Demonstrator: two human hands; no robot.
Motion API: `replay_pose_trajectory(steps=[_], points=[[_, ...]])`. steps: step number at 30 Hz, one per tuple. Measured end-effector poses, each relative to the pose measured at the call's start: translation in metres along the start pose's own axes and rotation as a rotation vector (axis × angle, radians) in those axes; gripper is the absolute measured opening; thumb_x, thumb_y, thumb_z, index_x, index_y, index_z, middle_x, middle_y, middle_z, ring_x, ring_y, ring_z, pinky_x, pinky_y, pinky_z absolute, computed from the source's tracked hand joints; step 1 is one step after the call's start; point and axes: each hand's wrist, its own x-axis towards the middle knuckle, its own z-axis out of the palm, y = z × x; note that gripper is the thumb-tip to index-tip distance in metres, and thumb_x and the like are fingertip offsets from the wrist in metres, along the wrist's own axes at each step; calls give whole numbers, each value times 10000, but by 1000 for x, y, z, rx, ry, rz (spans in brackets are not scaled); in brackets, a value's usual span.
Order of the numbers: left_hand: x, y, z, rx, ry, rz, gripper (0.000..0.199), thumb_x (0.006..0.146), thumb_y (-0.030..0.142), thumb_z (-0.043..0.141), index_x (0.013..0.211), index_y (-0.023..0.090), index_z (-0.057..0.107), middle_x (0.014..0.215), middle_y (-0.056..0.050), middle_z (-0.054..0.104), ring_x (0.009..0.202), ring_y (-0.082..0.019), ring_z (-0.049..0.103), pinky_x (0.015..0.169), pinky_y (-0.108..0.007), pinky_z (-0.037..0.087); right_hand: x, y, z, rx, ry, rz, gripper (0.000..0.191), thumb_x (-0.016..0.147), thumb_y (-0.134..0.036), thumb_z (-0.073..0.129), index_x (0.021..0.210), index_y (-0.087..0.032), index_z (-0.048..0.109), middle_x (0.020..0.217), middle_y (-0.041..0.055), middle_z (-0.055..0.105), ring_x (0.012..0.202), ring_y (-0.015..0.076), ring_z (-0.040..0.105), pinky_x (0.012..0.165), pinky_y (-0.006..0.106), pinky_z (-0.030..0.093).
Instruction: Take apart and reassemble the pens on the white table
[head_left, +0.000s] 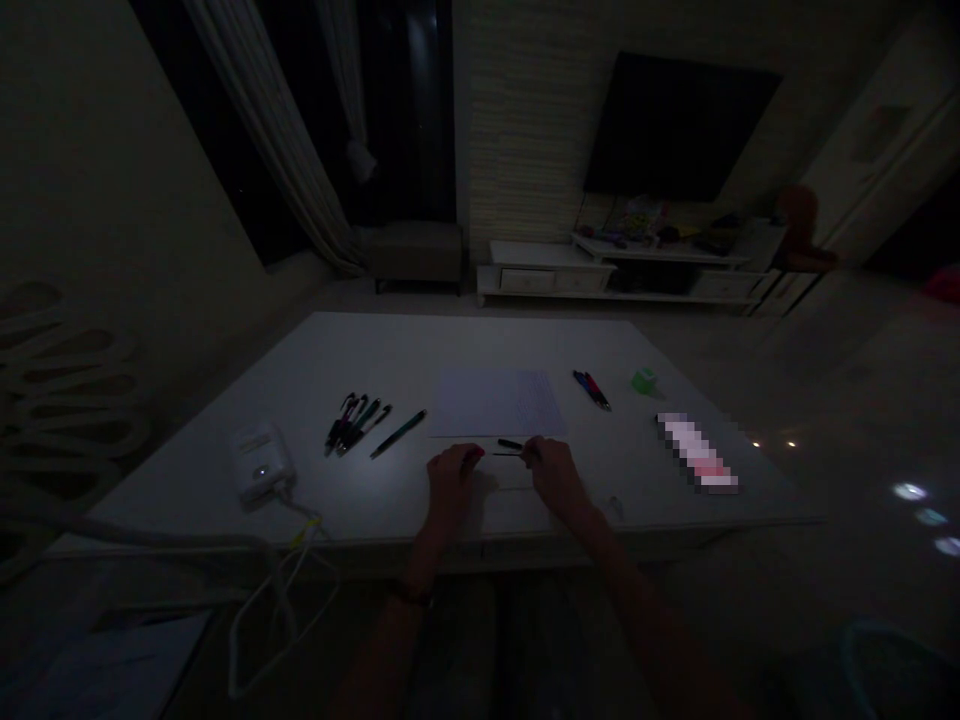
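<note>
My left hand (448,476) is closed near the table's front edge, with a small red pen part (474,456) between thumb and fingers. To its right, my right hand (556,474) is pinched on a thin dark stick like a pen refill (507,455), which points left toward the other hand. Just behind the stick is a short black pen piece (510,444); whether it lies on the table or is also held, I cannot tell. A sheet of paper (480,400) with writing on its right part lies beyond both hands. The dim light hides fine detail.
On the white table (390,350), several pens (356,425) and a single dark green pen (399,434) lie left. Blue and red pens (592,390), a green block (643,380) and a phone (696,452) are right. A white box (261,465) with a cable stands front left.
</note>
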Motion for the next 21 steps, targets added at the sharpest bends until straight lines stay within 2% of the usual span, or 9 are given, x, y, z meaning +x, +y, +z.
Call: replay_pose_trajectory(steps=[4,8,13,17,21], points=[[0,-2,0,17,-7,13,138,863,237,482,916,200,604,916,-38,675,861,-164,604,813,-345,414,1,5,-1,-24,20,3,105,844,-238,503,801,-186,584,704,44,627,681,176,558,670,288,343],[-1,-2,1,90,-23,51,147,869,235,475,935,215,605,930,-39,669,884,-172,594,830,-357,386,0,-4,-6,-60,-1,-37,105,849,-224,508,797,-187,591,716,50,636,697,183,558,692,301,343],[-8,4,3,300,-145,277,150,877,192,464,939,239,592,891,-17,646,876,-166,572,925,-410,296,1,-17,-5,-99,-60,-132,55,824,-201,557,827,-185,610,769,58,655,783,197,572,789,329,346],[-12,5,6,372,-232,358,185,880,143,419,985,209,556,899,-45,598,852,-167,543,831,-351,356,4,-20,-8,-15,-97,-132,54,806,-194,573,789,-197,624,765,42,670,766,182,592,772,311,371],[-13,8,5,422,-285,362,207,882,221,444,1074,224,521,938,-56,562,864,-187,517,759,-328,384,6,-25,-15,158,-124,-87,71,804,-220,573,815,-204,641,678,7,667,687,158,606,713,278,407]])
